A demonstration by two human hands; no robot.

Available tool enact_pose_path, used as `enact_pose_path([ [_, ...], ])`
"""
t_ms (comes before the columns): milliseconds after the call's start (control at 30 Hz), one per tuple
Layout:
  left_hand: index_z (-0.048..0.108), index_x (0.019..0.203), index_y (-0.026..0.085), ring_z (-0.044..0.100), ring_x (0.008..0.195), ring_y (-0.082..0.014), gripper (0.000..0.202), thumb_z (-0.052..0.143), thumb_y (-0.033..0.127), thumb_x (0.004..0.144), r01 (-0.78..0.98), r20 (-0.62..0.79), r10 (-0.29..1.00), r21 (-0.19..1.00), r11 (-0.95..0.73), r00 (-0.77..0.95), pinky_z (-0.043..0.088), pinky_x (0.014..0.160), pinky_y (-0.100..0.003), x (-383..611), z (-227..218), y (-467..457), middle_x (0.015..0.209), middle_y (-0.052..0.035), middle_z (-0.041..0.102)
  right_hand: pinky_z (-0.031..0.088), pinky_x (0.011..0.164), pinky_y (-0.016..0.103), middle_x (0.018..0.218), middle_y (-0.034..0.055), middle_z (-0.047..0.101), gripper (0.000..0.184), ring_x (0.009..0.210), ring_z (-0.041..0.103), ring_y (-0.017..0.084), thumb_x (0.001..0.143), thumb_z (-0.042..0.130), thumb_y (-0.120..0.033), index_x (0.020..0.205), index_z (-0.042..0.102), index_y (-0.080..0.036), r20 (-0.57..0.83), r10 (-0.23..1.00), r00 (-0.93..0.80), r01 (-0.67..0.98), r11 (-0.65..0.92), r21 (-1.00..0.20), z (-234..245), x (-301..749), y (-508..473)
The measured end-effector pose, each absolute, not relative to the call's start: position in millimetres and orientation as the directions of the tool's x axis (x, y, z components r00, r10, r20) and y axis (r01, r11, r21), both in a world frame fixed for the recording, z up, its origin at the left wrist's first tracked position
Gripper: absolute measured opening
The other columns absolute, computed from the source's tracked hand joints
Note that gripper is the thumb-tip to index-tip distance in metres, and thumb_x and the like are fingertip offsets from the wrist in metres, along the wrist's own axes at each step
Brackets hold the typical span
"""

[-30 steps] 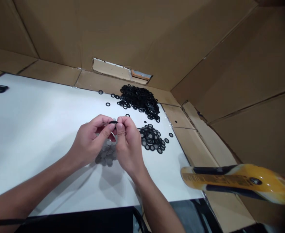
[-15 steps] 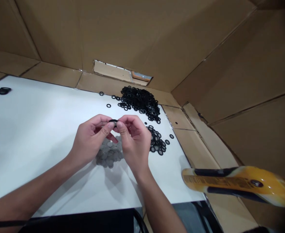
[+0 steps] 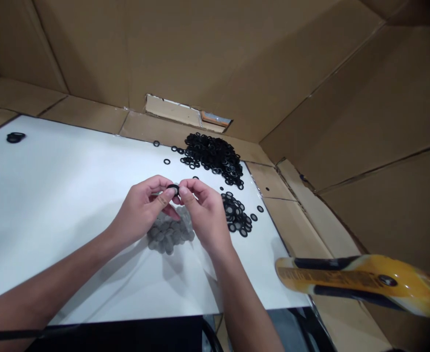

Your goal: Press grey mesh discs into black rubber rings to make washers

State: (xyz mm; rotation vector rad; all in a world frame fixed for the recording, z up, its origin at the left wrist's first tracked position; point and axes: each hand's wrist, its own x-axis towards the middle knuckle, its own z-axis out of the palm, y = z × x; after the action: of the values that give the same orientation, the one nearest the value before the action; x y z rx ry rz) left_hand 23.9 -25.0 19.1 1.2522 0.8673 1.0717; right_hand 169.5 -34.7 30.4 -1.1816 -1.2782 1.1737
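Ring tilt: vs 1 s ago, our black ring washer (image 3: pixel 172 186) is tipped twd us; its grey disc (image 3: pixel 176 191) now shows.
Risk: poss. slip onto white tabletop (image 3: pixel 72 195) or grey disc pile (image 3: pixel 169 239) if a thumb pushes off-ctr; disc may pop out if unseated (can't tell).
L hand (image 3: pixel 139 209): thumb + forefinger nearly closed, pinching ring's L side.
R hand (image 3: pixel 208 212): ditto, ring's R edge.
Ring loc.: betw. our fingertips, left of filled-ring pile (image 3: pixel 237 216).
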Motion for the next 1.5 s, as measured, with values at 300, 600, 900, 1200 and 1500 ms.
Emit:
enact_pose_path([
  [300, 0.069, 0.089, 0.017, 0.069, 0.069, -0.014, 0.02, 0.07, 0.037, 0.088, -0.217, 0.069, 0.908, 0.976, 0.024, 0.413, 0.059, 0.065, -0.024, 22.2, 17.0, -20.6, 0.082, -0.0007, 0.066, 0.045, 0.054, 0.024, 0.077, -0.0016, 0.048, 0.024, 0.062, 0.048, 0.011, 0.102, 0.037, -0.04, 0.092, 0.047, -0.022, 0.11, 0.993, -0.052, 0.232, 0.119, -0.966, 21.6, 162.9, -43.5],
  [600, 0.076, 0.098, 0.019, 0.071, 0.064, -0.0144, 0.019, 0.079, 0.028, 0.081, -0.25, 0.039, 0.971, 0.968, 0.022, 0.234, 0.061, 0.066, -0.025, 22.9, 14.2, -20.0, 0.083, -0.0013, 0.074, 0.052, 0.081, 0.03, 0.096, 0.0025, 0.063, 0.007, 0.089, 0.062, 0.015, 0.097, 0.056, -0.027, 0.097, 0.058, -0.021, 0.397, 0.914, 0.083, 0.355, 0.345, -0.869, 28.6, 164.2, -42.8],
  [900, 0.081, 0.085, 0.023, 0.072, 0.068, -0.015, 0.015, 0.086, 0.028, 0.072, -0.275, 0.007, 0.995, 0.961, 0.021, 0.102, 0.062, 0.068, -0.025, 28.0, 12.6, -22.8, 0.081, -0.0012, 0.078, 0.055, 0.083, 0.031, 0.092, 0.0026, 0.075, 0.006, 0.089, 0.069, 0.017, 0.089, 0.068, -0.02, 0.092, 0.073, -0.02, 0.533, 0.813, 0.235, 0.483, 0.378, -0.79, 23.2, 157.9, -47.5],
  [1200, 0.081, 0.082, 0.021, 0.073, 0.066, -0.017, 0.015, 0.087, 0.027, 0.069, -0.177, 0.055, 0.998, 0.983, -0.051, 0.016, 0.061, 0.065, -0.028, 28.2, 15.8, -22.5, 0.08, -0.0021, 0.078, 0.052, 0.076, 0.028, 0.082, -0.0004, 0.071, 0.008, 0.079, 0.065, 0.014, 0.086, 0.069, -0.024, 0.081, 0.068, -0.018, 0.233, 0.954, 0.187, 0.187, 0.199, -0.962, 32.3, 160.6, -42.7],
  [1500, 0.074, 0.087, 0.017, 0.074, 0.069, -0.0159, 0.016, 0.075, 0.033, 0.084, -0.052, 0.146, 0.989, 0.988, -0.147, -0.025, 0.059, 0.064, -0.024, 26.3, 14.5, -24.5, 0.08, -0.0014, 0.076, 0.043, 0.069, 0.026, 0.078, -0.0009, 0.059, 0.014, 0.074, 0.054, 0.013, 0.087, 0.064, -0.029, 0.081, 0.059, -0.018, 0.115, 0.989, 0.092, 0.072, 0.109, -0.991, 29.2, 166.5, -38.7],
])
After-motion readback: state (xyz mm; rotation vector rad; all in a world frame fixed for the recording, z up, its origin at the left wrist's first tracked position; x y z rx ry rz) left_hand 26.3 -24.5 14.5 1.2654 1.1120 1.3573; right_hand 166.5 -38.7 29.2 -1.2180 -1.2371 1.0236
